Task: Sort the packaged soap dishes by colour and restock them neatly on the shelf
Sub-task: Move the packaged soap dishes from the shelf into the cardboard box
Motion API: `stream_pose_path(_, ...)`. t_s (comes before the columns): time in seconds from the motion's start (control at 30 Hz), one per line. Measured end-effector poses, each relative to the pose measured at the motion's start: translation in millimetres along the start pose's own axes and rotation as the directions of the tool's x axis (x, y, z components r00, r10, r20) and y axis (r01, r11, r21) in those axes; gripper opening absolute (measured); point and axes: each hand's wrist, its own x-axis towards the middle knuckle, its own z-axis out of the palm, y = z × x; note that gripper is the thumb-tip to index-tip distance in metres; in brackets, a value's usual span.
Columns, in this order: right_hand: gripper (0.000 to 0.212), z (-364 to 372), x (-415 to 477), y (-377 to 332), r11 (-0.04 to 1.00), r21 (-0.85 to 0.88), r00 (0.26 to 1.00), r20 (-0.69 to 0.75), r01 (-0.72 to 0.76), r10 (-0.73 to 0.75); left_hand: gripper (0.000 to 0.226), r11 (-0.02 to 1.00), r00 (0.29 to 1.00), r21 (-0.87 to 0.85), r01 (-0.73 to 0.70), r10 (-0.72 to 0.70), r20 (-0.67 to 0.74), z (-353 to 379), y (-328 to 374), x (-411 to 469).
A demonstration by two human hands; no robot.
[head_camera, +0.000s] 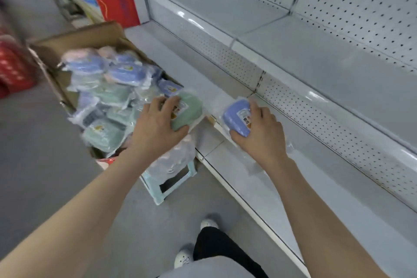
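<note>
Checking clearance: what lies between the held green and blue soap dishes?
Head view: the lower shelf's front edge, between green soap dish and blue soap dish.

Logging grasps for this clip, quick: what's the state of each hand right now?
Left hand: gripping a green packaged soap dish.
Right hand: gripping a blue packaged soap dish.

Both arms reach forward, left hand (158,121) gripping a green soap dish (190,109), right hand (259,130) a blue soap dish (235,118).
</note>
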Motion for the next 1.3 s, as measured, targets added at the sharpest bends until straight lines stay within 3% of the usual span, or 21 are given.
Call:
stream_pose_path(0.27, 0.083, 75.5, 64.3, -110.5, 0.987, 0.073, 0.979, 0.138, 0.141, -0.150, 0.075, 0.979, 0.979, 0.035, 0.202, -0.203, 0.030, -7.9, -126.9, 2.2)
stream_pose_path(0.47, 0.086, 120.3, 138.5, -184.4, 0.978, 0.109, 0.968, 0.156, 0.181, -0.196, 0.075, 0.968, 0.968, 0.058, 0.242, -0.245, 0.051, -27.0, -212.5, 53.8)
stream_pose_path(0.67, 0.091, 150.1, 199.6, -249.2, 0.972, 0.150, 0.965, 0.159, 0.183, -0.207, 0.076, 0.977, 0.975, 0.093, 0.190, -0.199, 0.099, -40.8, -281.6, 102.0)
stream_pose_path(0.97, 0.089, 187.5, 226.7, -324.7, 0.998, 0.059, 0.985, 0.170, 0.019, -0.029, 0.078, 0.995, 0.977, 0.004, 0.097, -0.096, 0.191, -43.0, -385.8, 152.6)
stream_pose_path(1.1, 0.090, 203.9, 226.8, -376.8, 0.985, 0.090, 0.977, 0.166, -0.150, 0.133, 0.079, 1.000, 0.970, -0.002, 0.015, -0.014, 0.243, -61.8, -446.6, 167.2)
stream_pose_path(1.3, 0.093, 226.2, 225.5, -464.6, 0.969, 0.079, 0.955, 0.208, -0.233, 0.212, 0.078, 1.000, 0.962, -0.008, -0.026, 0.027, 0.272, -98.2, -534.0, 192.2)
